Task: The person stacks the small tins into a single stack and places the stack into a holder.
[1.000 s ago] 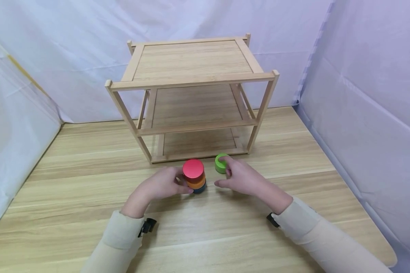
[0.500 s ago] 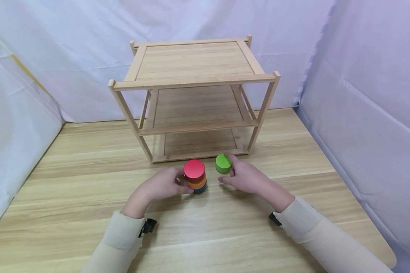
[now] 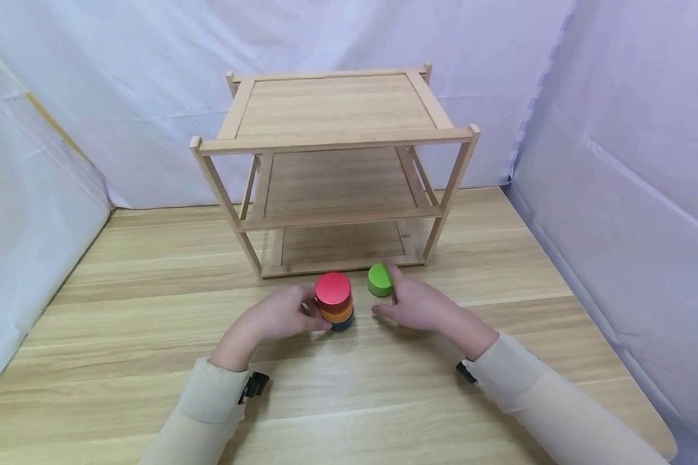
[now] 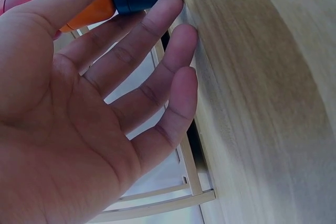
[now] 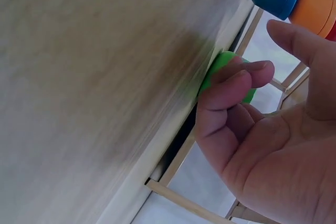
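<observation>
A stack of small round tins (image 3: 333, 289) stands upright on the table, red on top, orange in the middle, dark blue at the bottom. My left hand (image 3: 282, 313) holds the stack from the left, thumb in front and a finger behind; in the left wrist view the thumb lies along the orange tin (image 4: 86, 11) and the other fingers stretch out below. To the right sits a green tin (image 3: 379, 280). My right hand (image 3: 419, 303) touches its right side with the index finger, thumb apart from it; in the right wrist view the loosely bent fingers partly hide the green tin (image 5: 224, 60).
A three-tier wooden shelf (image 3: 337, 143) stands right behind the tins, its bottom rail close to the green one. Pale curtains (image 3: 628, 194) enclose the wooden table (image 3: 349, 400) at the back and both sides.
My right index finger has moved from over the top of the green tin to its right side. The left hand stays at the stack. The head view has shifted slightly.
</observation>
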The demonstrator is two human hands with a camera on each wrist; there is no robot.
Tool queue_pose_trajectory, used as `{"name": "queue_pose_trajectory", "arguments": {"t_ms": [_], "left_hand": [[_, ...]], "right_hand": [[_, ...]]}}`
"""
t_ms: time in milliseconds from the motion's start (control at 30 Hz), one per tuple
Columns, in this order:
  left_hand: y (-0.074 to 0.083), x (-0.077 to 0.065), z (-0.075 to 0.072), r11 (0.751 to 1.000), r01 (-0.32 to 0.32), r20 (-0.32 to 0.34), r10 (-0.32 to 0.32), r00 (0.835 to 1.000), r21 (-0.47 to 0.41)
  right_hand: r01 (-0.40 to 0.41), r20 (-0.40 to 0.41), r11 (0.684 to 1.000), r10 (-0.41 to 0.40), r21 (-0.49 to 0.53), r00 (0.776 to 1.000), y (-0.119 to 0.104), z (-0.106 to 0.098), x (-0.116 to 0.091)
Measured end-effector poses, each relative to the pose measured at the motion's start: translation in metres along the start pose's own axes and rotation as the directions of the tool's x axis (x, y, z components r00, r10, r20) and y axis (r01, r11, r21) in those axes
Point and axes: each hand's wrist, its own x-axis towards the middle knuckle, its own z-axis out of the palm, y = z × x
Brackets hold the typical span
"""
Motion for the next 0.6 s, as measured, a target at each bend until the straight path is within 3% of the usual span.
{"name": "queue_pose_trajectory", "arguments": {"t_ms": [367,600], "left_hand": [[0.000,0.001,0.000,1.000,-0.018,-0.006,0.018,1.000,-0.005],[-0.002,0.003,0.001,0.999,-0.038,0.002,0.038,0.999,0.000]], "right_hand": [[0.083,0.002,0.997,-0.083,-0.012,0.997,-0.001,0.006,0.002],[0.081,-0.019,0.995,-0.082,-0.061,0.996,-0.005,0.011,-0.002]]}}
